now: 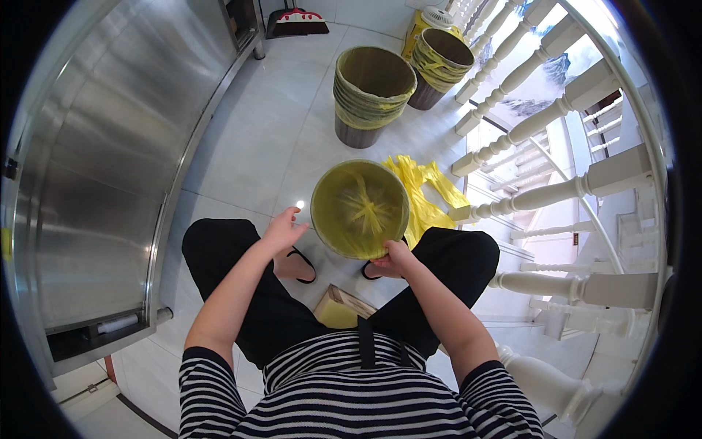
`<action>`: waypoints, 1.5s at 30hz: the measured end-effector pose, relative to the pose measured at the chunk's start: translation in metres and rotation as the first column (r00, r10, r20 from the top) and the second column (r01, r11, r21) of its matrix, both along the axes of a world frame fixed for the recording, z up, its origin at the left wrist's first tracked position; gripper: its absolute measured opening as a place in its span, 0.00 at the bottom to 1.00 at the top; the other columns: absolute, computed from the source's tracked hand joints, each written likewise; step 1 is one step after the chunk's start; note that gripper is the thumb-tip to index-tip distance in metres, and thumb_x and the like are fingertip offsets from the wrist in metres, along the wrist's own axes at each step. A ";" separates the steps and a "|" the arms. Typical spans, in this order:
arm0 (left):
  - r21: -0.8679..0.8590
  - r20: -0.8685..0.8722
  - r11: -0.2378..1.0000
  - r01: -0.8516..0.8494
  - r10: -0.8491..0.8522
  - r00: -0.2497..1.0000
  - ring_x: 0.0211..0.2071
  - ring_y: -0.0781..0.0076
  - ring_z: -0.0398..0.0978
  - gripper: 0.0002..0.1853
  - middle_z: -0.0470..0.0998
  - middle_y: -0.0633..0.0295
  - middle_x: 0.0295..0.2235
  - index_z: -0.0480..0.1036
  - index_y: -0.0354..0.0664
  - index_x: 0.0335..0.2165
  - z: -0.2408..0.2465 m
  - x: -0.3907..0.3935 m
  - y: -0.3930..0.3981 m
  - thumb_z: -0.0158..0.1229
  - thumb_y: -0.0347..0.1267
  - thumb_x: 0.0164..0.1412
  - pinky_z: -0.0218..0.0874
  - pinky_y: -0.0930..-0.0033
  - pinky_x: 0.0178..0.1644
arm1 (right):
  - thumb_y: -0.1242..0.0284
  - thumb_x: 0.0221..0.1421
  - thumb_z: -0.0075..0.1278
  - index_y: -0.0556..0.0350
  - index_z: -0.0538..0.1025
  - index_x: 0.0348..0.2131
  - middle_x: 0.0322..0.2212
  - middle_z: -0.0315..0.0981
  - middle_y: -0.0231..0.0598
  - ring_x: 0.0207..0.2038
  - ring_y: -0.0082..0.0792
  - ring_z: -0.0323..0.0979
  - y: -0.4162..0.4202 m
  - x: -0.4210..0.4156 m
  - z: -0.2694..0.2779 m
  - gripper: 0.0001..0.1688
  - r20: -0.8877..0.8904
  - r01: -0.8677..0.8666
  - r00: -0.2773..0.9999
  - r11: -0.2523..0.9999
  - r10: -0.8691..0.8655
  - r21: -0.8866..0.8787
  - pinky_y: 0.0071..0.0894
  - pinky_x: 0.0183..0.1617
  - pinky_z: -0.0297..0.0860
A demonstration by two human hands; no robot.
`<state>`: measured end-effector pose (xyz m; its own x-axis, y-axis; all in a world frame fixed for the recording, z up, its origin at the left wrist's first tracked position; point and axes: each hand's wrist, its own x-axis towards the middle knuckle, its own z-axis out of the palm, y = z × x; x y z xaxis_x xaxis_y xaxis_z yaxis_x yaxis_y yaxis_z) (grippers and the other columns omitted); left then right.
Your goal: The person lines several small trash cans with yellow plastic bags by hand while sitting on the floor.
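Observation:
Between my knees a round trash bin (pixel 329 219) faces up, lined with a thin yellow plastic bag (pixel 366 206) whose gathered base shows as a star of creases inside. My right hand (pixel 396 258) grips the bin's near right rim. To the left of the bin, my left hand (pixel 285 229) holds nothing, its thumb and fingers apart and just off the bin's side. A heap of loose yellow plastic bags (pixel 419 195) lies on the floor against the bin's right side.
Stacks of lined bins, a nearer one (pixel 362 118) and a farther one (pixel 430 88), stand ahead. White balusters (pixel 526 129) line the right; a stainless steel cabinet (pixel 126 137) runs along the left. A broom (pixel 299 23) lies at the far wall. Between my legs is a cardboard box (pixel 340 310).

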<state>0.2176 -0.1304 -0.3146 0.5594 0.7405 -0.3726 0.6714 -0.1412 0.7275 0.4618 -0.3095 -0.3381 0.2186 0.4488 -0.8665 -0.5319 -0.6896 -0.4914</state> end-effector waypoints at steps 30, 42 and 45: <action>-0.443 -0.713 0.304 -0.843 0.450 0.537 0.37 0.64 0.65 0.20 0.70 0.55 0.33 0.63 0.32 0.37 -0.088 -0.289 -0.396 0.52 0.37 0.50 0.55 0.67 0.41 | 0.74 0.46 0.39 0.67 0.53 0.42 0.32 0.64 0.59 0.27 0.51 0.70 0.012 -0.028 0.024 0.24 -0.121 0.054 0.990 0.985 -0.074 -0.163 0.43 0.29 0.68; -0.493 -0.592 0.243 -0.836 0.610 0.526 0.33 0.68 0.64 0.16 0.69 0.57 0.29 0.64 0.33 0.34 -0.089 -0.271 -0.395 0.50 0.36 0.51 0.55 0.70 0.37 | 0.75 0.46 0.37 0.67 0.54 0.41 0.30 0.66 0.56 0.26 0.47 0.71 -0.004 -0.009 -0.024 0.21 -0.168 -0.015 0.986 0.996 -0.001 -0.093 0.41 0.29 0.70; -0.504 -0.593 0.216 -0.836 0.617 0.517 0.32 0.69 0.64 0.15 0.68 0.58 0.28 0.64 0.34 0.33 -0.090 -0.271 -0.405 0.50 0.36 0.51 0.55 0.70 0.36 | 0.74 0.46 0.37 0.66 0.53 0.43 0.32 0.66 0.55 0.26 0.46 0.71 -0.004 -0.009 -0.018 0.23 -0.176 -0.022 0.984 0.996 0.005 -0.090 0.40 0.29 0.70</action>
<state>-0.0532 -0.5354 -0.4048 -0.2619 0.2234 -0.9389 0.3327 0.9341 0.1294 0.4527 -0.3137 -0.3562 0.0538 0.3678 -0.9283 -0.5947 -0.7351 -0.3257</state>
